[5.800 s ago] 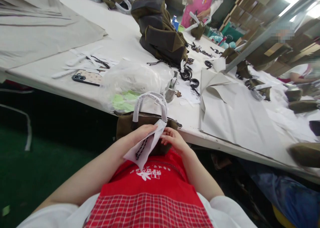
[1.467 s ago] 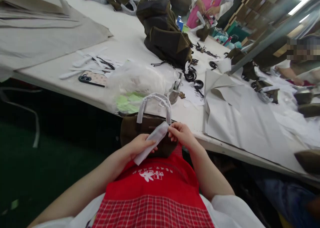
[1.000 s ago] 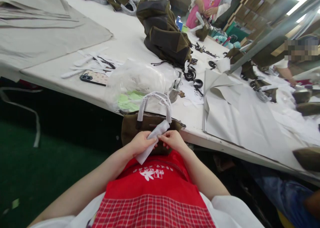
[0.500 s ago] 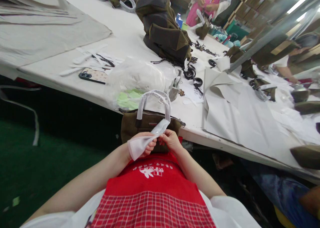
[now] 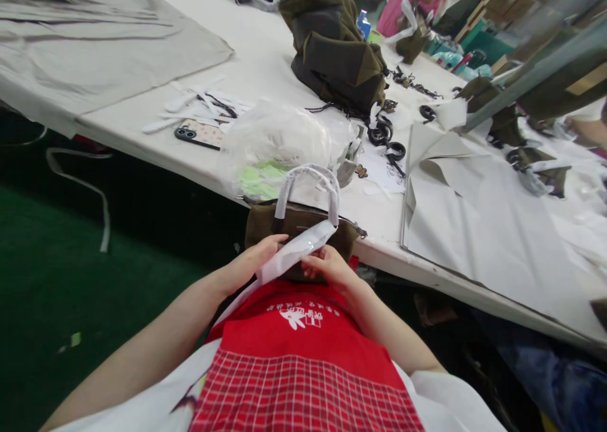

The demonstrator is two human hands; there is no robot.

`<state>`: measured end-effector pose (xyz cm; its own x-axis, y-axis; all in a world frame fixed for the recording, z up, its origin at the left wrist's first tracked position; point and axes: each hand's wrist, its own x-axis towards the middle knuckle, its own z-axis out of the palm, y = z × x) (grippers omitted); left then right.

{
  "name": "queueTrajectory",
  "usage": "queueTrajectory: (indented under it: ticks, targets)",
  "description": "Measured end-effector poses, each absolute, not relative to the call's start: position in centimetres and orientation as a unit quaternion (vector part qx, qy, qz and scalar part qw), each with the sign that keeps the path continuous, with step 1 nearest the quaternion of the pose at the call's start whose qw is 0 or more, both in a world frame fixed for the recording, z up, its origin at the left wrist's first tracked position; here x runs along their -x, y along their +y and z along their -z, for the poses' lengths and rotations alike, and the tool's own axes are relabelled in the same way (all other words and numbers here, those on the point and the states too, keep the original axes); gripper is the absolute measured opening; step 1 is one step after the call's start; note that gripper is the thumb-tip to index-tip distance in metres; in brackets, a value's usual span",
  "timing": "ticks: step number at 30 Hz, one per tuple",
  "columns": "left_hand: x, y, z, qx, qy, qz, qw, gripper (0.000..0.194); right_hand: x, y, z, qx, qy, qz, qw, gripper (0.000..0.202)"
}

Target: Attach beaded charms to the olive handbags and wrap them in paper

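Note:
A small olive-brown bag [image 5: 260, 224] leans at the table edge in front of me, its zip along the top and its upright handle [image 5: 308, 169] wrapped in white. A white wrapping strip [image 5: 298, 248] slants from the handle's right base down across my front, with a narrow tail toward my apron. At the strip's left side my left hand [image 5: 253, 261] has its visible fingers stretched out; the strip hides the rest. My right hand [image 5: 329, 266] has bent fingers closed at the strip's lower right edge.
A clear plastic bag [image 5: 279, 135] with green pieces lies just beyond. Also on the table [image 5: 156, 157] are a phone [image 5: 199, 133], a dark olive bag [image 5: 336, 59], black rings [image 5: 382, 130] and white sheets [image 5: 474, 210]. A co-worker in pink [image 5: 396, 5] stands across.
My left hand has loosened from its curled grip, and its fingers now lie straighter beside the strip. The strip's wide loose end has dropped into a long tail toward my apron.

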<state>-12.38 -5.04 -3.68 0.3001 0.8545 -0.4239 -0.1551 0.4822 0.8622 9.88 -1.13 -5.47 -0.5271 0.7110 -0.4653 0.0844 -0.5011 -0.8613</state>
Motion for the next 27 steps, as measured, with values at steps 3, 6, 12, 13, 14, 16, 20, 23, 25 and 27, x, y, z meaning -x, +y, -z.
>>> queueTrajectory:
  ticks: [3,6,12,13,14,16,20,23,25,27]
  targets:
    - [14.0,-6.5,2.7,-0.499,0.487,-0.372,0.613,0.07,-8.5,-1.1,5.4,0.446,-0.419,-0.764,0.205,0.044]
    - [14.3,-7.1,2.0,-0.565,0.515,-0.344,0.544,0.056,-7.4,-1.6,5.1,0.434,-0.385,-0.79,0.199,0.041]
    - [13.4,-6.8,2.0,-0.545,0.575,-0.371,0.485,0.036,-6.2,-2.4,5.7,0.44,-0.336,-0.805,0.214,0.036]
    - [13.3,-6.8,2.1,-0.541,0.576,-0.375,0.484,0.036,-6.2,-2.5,5.9,0.445,-0.332,-0.804,0.215,0.036]
    - [13.2,-6.9,2.2,-0.54,0.576,-0.379,0.482,0.035,-6.2,-2.5,6.1,0.448,-0.328,-0.803,0.216,0.035]
    - [13.1,-6.9,2.4,-0.541,0.573,-0.388,0.478,0.032,-6.2,-2.5,6.4,0.448,-0.322,-0.806,0.215,0.035]
    - [13.2,-7.2,2.5,-0.521,0.583,-0.388,0.488,0.027,-6.4,-2.5,6.1,0.419,-0.314,-0.823,0.219,0.033]
    - [13.8,-7.6,2.5,-0.514,0.567,-0.384,0.517,0.025,-6.6,-2.5,6.0,0.399,-0.312,-0.835,0.216,0.036]
    - [14.2,-7.9,2.5,-0.514,0.526,-0.379,0.561,0.03,-6.5,-2.6,6.3,0.41,-0.317,-0.829,0.21,0.039]
    - [14.4,-7.9,2.5,-0.503,0.507,-0.362,0.599,0.034,-6.4,-2.6,6.7,0.433,-0.332,-0.814,0.2,0.04]
